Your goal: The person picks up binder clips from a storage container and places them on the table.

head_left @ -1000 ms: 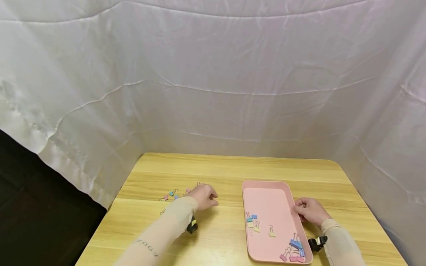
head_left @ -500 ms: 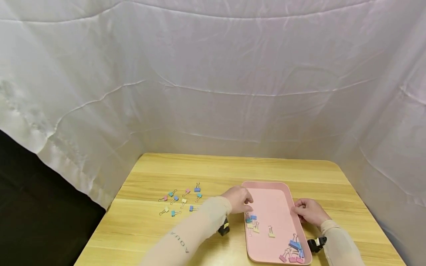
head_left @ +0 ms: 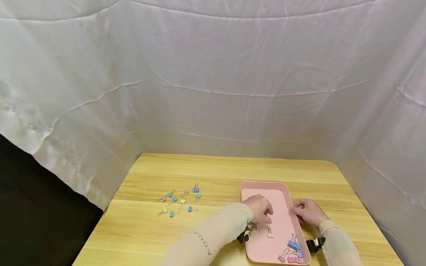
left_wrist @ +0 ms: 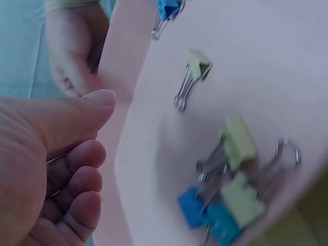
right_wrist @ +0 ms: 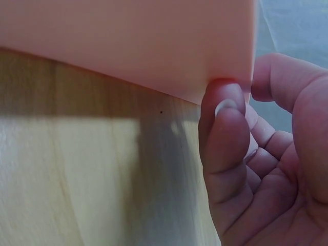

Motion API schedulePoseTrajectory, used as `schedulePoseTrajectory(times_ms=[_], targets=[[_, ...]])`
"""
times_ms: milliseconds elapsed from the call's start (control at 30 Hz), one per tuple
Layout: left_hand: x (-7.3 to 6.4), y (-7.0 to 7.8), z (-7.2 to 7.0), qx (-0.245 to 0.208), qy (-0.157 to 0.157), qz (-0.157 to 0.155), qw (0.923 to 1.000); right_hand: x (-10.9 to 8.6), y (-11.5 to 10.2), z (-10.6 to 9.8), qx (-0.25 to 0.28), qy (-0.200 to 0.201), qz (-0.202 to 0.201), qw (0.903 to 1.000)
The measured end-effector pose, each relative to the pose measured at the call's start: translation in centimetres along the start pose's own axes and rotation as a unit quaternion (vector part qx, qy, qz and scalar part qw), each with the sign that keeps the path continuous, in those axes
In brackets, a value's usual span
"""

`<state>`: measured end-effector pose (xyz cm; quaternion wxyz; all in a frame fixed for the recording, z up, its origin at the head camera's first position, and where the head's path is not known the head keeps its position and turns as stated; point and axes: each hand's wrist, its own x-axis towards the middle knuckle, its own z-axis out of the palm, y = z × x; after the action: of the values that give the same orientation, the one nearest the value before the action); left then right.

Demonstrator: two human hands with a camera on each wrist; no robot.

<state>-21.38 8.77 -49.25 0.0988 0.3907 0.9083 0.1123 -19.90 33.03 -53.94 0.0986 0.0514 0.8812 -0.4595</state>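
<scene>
Loose binder clips (head_left: 182,201) on the table (head_left: 126,231) could scatter if the left sleeve (head_left: 234,218) drags. The left hand (head_left: 260,208) curls above the pink tray (head_left: 280,205); whether it pinches anything I cannot tell. The right hand (head_left: 307,211) pinches the tray's edge; tugging could slide the clips inside (head_left: 293,245).

Pink tray (head_left: 281,216); blue, teal, pink, yellow clips (head_left: 182,201); woodgrain table (head_left: 216,173).

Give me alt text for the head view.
Left hand over a pink tray with clips in it; right hand gripping the tray's right rim. Ten loose clips lie left on the wooden table, pale curtain behind.
</scene>
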Motion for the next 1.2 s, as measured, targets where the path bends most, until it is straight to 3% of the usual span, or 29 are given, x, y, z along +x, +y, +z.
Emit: schedulePoseTrajectory(times_ms=[200, 500, 700, 1200], targets=[[0.6, 1.2, 1.4, 0.011, -0.033, -0.012, 0.9993, 0.2, 0.2, 0.2, 0.008, -0.002, 0.000, 1.0000], [0.8, 2.5, 2.9, 0.080, -0.076, 0.002, 0.9939, 0.2, 0.2, 0.2, 0.006, -0.007, -0.023, 0.9997], [0.9, 3.1, 3.3, 0.073, -0.102, 0.007, 0.9921, 0.1, 0.2, 0.2, 0.010, -0.005, -0.020, 0.9997], [0.5, 2.3, 2.7, 0.068, -0.106, 0.000, 0.9921, 0.1, 0.1, -0.1, 0.002, -0.004, -0.015, 0.9999]])
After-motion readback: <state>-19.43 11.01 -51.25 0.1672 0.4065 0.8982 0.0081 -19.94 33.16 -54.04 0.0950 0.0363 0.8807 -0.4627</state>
